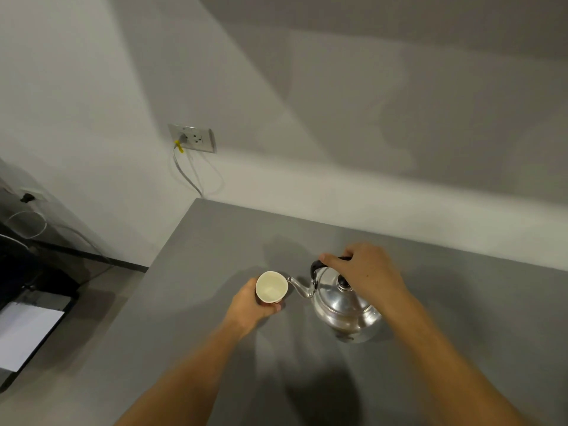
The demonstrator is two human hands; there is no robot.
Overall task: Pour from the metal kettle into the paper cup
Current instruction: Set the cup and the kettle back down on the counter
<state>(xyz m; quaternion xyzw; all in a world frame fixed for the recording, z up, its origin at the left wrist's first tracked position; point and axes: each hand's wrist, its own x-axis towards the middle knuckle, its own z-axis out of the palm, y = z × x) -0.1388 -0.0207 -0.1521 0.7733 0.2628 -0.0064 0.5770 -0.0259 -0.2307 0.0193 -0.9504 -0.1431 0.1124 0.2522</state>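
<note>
A shiny metal kettle [344, 305] with a black lid knob and black handle is on or just above the grey table [461, 318], tilted left. My right hand [365, 272] grips its handle from above. The spout tip sits right at the rim of a paper cup [271, 286], white inside and dark outside. My left hand [250, 305] wraps around the cup's side from the near left. I see no stream of liquid, and the cup's inside looks pale.
The table's left edge runs diagonally from the wall down to the near left. A wall socket [192, 138] with a plugged cable is behind. To the left, lower down, stand dark furniture and a white sheet [27, 333].
</note>
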